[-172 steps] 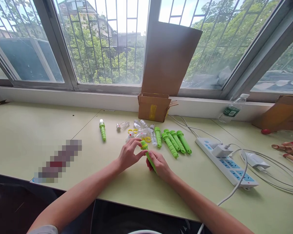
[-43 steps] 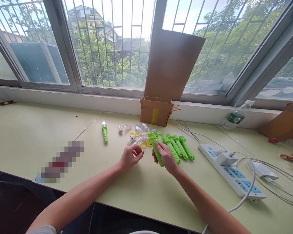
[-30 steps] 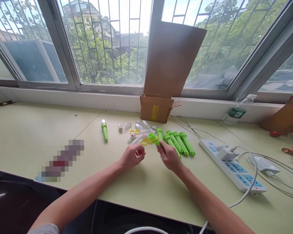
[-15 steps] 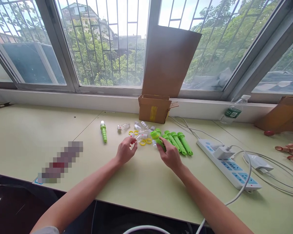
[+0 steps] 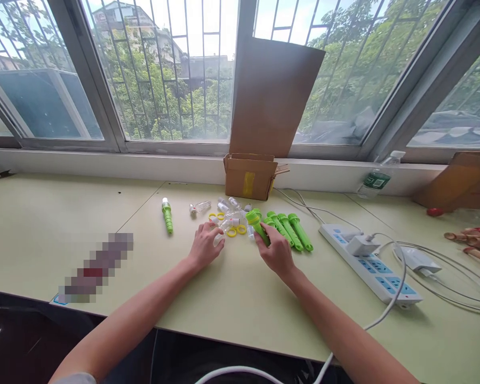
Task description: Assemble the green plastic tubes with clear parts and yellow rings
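Note:
My right hand (image 5: pixel 278 250) is closed around a bright green plastic tube (image 5: pixel 257 223), its wide yellowish-ringed end tilted up and away from me. My left hand (image 5: pixel 205 246) is at the near side of a loose pile, thumb and fingers curved about a clear plastic piece (image 5: pixel 223 226); its grip is partly hidden. Yellow rings (image 5: pixel 241 230) lie beside it among more clear pieces (image 5: pixel 235 203) with whitish ends. Right of my right hand, several green tubes (image 5: pixel 300 232) lie side by side. One green tube with a white-and-clear top (image 5: pixel 167 215) lies apart on the left.
A cardboard box (image 5: pixel 248 178) stands behind the pile by the window sill. To the right are a white power strip (image 5: pixel 370 266) with cables, a plastic bottle (image 5: pixel 378 178) and wooden pieces (image 5: pixel 474 240). A blurred patch (image 5: pixel 98 269) covers something at the table's left.
The left thumb and fingers have spread a little wider around the clear piece. The green tube in my right hand has tipped slightly more upright. The view has shifted slightly.

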`<state>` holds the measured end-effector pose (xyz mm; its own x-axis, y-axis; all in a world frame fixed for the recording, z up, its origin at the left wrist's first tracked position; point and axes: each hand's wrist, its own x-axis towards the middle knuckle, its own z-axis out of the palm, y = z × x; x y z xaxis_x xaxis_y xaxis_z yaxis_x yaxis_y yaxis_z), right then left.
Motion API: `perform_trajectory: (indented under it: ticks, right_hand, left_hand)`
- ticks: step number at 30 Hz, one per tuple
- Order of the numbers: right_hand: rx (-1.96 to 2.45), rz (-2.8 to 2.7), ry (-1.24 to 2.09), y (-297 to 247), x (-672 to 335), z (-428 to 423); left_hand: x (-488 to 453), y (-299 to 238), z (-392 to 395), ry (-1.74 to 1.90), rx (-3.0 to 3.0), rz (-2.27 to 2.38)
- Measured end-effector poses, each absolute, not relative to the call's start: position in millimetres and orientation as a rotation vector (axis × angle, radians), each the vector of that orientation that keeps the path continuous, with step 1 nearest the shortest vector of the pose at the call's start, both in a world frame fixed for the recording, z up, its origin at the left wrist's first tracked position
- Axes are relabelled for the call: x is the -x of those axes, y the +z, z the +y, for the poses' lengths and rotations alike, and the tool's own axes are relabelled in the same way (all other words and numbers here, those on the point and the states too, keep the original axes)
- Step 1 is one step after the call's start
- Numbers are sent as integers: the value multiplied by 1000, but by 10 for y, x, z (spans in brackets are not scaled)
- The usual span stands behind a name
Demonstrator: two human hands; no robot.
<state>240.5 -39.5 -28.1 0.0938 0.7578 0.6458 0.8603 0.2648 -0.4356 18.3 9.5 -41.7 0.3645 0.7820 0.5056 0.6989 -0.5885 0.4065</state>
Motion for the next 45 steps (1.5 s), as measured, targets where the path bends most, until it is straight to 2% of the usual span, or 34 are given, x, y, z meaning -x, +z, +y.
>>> perform_trajectory:
  ticks: [9,28,45]
  right_hand:
    - [1504,-1713,-101,-297,-2372,-399]
    - [1495,-1721,-42,-303,-2362,-413]
    - [1494,-1731,-36,-308,-2348,-413]
  left_hand:
    - [-174,-445,82,793,-2549,1319]
    - [-175,-412,65,824,-2581,1312]
    - [-165,-395,50,700,-2668,1289]
